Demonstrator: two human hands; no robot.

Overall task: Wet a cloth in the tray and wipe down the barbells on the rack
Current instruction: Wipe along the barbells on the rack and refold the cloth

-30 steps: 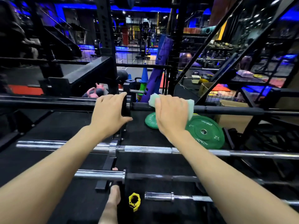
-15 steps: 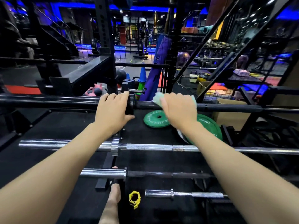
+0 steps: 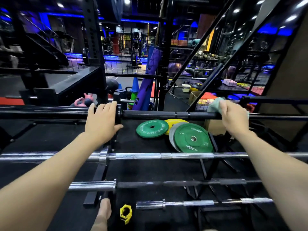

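A black barbell [image 3: 166, 115] lies across the top of the rack. My right hand [image 3: 233, 117] grips a pale green cloth [image 3: 214, 105] wrapped over the bar far to the right. My left hand [image 3: 101, 121] holds the same bar at its collar, fingers curled over the top and thumb underneath. Below it lie a chrome barbell [image 3: 141, 155], a dark-shafted barbell [image 3: 166, 183] and a short chrome bar [image 3: 200, 203]. No tray is in view.
Green, yellow and grey weight plates [image 3: 191, 139] lie on the black floor behind the rack. A yellow collar clamp [image 3: 125, 213] sits near my foot [image 3: 104, 209]. Black rack uprights [image 3: 98, 177], a wire-mesh partition and a slanted frame stand beyond and to the right.
My right hand has slid the cloth rightward along the black bar, from near the collar to far right. My left hand has stayed at the collar.
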